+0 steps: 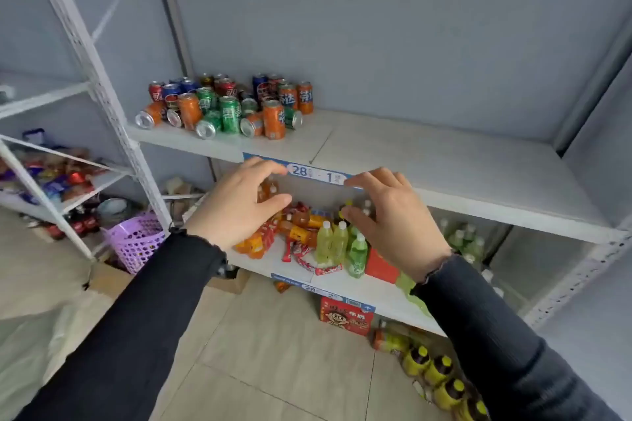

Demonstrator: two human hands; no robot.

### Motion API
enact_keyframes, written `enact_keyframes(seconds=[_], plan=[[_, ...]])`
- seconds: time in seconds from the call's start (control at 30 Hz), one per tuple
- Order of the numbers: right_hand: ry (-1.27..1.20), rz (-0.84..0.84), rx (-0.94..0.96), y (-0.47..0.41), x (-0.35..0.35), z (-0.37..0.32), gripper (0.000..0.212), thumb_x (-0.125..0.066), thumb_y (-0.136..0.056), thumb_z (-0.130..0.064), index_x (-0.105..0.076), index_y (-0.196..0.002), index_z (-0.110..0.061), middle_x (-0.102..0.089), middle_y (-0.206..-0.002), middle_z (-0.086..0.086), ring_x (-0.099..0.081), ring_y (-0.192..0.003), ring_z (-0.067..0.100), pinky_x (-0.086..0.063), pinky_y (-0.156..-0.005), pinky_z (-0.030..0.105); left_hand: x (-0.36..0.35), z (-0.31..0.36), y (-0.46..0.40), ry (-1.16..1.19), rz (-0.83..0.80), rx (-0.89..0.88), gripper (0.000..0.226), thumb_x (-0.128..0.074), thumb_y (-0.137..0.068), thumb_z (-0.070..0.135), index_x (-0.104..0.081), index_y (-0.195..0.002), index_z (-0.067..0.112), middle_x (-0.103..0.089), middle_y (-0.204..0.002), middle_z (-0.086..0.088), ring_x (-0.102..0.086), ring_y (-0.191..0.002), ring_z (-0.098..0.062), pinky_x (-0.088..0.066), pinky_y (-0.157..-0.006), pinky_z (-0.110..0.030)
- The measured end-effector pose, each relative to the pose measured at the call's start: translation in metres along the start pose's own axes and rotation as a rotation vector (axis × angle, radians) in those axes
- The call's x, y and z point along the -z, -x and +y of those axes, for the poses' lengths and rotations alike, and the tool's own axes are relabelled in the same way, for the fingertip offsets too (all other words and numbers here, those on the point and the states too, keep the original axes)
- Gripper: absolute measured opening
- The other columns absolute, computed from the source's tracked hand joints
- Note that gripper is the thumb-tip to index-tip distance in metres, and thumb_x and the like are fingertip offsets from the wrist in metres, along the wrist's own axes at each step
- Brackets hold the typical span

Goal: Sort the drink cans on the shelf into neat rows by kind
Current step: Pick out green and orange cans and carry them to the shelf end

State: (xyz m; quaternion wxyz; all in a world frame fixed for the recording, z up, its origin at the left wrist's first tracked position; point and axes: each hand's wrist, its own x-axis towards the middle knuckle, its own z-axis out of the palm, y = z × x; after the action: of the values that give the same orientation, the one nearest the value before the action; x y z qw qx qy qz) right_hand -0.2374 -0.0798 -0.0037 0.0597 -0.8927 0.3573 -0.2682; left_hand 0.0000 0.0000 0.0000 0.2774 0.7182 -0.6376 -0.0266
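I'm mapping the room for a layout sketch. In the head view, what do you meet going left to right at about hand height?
Purple basket → left hand → pale green bottles → right hand → shelf's right post.

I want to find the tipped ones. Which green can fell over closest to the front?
The green can lying on its side at the shelf's front edge, silver end facing out. The green cans beside it stand upright.

You are in what looks like a small shop or stockroom: white metal shelving [444,161] with numbered price-strip labels [314,174] on its front edges, loose drink cans [229,106], bottled drinks [338,243], snack packets [301,249] and a purple basket [135,239].
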Motion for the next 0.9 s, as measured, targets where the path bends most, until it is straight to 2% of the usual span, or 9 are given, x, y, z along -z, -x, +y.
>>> enact_keyframes(seconds=[0.23, 0.37, 0.47, 0.57, 0.67, 0.8, 0.9], plan=[[-0.012, -0.076, -0.012, -0.094, -0.083, -0.066, 0.042, -0.061, -0.093, -0.035, -0.056, -0.132, -0.023, -0.059, -0.126, 0.001, -0.051, -0.114, 0.024, -0.048, -0.094, 0.042, 0.034, -0.124, -0.024, -0.018, -0.034, 0.066, 0.042, -0.065, -0.096, 0.039, -0.057, -0.135, 0.028, -0.052, -0.138, 0.011, -0.051, -0.124, -0.01, -0.035, -0.089, -0.025], [-0.018, -0.067, -0.008, -0.146, -0.117, -0.102, 0.043, -0.06, -0.095, -0.037, -0.052, -0.136, -0.024, -0.058, -0.13, 0.0, -0.051, -0.118, 0.022, -0.047, -0.098, 0.041, 0.065, -0.189, -0.049, -0.011, -0.041, 0.089, 0.04, -0.065, -0.095, 0.041, -0.057, -0.132, 0.03, -0.051, -0.138, 0.012, -0.052, -0.124, -0.011, -0.044, -0.097, -0.034], [-0.023, -0.082, -0.021, -0.18, -0.137, -0.119, 0.045, -0.06, -0.095, -0.039, -0.051, -0.137, -0.025, -0.057, -0.133, -0.001, -0.051, -0.12, 0.022, -0.047, -0.099, 0.043, 0.079, -0.226, -0.071, -0.007, -0.044, 0.063, 0.041, -0.064, -0.094, 0.042, -0.058, -0.133, 0.029, -0.051, -0.135, 0.013, -0.052, -0.12, -0.01, -0.042, -0.094, -0.031], [-0.017, -0.083, -0.021, -0.215, -0.154, -0.122, 0.044, -0.061, -0.096, -0.037, -0.052, -0.137, -0.024, -0.057, -0.134, -0.001, -0.05, -0.12, 0.022, -0.047, -0.099, 0.043, 0.086, -0.257, -0.098, -0.007, -0.045, 0.047, 0.042, -0.063, -0.094, 0.042, -0.057, -0.133, 0.03, -0.05, -0.136, 0.013, -0.05, -0.121, -0.008, -0.039, -0.091, -0.028], [-0.011, -0.084, -0.017, -0.253, -0.171, -0.119, 0.043, -0.061, -0.096, -0.036, -0.052, -0.136, -0.023, -0.057, -0.133, -0.001, -0.051, -0.119, 0.023, -0.047, -0.096, 0.043, 0.086, -0.286, -0.128, 0.007, -0.056, 0.03, 0.042, -0.063, -0.094, 0.043, -0.058, -0.133, 0.03, -0.05, -0.137, 0.013, -0.05, -0.123, -0.009, -0.039, -0.095, -0.029], [0.009, -0.066, 0.014, -0.311, -0.195, -0.105, 0.042, -0.061, -0.096, -0.037, -0.054, -0.135, -0.023, -0.058, -0.13, 0.0, -0.051, -0.118, 0.023, -0.046, -0.095, 0.04, 0.083, -0.319, -0.179, -0.021, -0.055, 0.007, 0.042, -0.064, -0.095, 0.039, -0.058, -0.135, 0.027, -0.05, -0.139, 0.011, -0.046, -0.127, -0.008, -0.031, -0.096, -0.022], [0.005, -0.044, 0.037, -0.36, -0.211, -0.094, 0.037, -0.061, -0.096, -0.036, -0.059, -0.13, -0.021, -0.061, -0.12, 0.002, -0.053, -0.11, 0.024, -0.047, -0.088, 0.041, 0.085, -0.343, -0.222, -0.043, -0.072, -0.001, 0.042, -0.063, -0.095, 0.041, -0.058, -0.134, 0.026, -0.05, -0.137, 0.011, -0.048, -0.124, -0.008, -0.034, -0.096, -0.025]])
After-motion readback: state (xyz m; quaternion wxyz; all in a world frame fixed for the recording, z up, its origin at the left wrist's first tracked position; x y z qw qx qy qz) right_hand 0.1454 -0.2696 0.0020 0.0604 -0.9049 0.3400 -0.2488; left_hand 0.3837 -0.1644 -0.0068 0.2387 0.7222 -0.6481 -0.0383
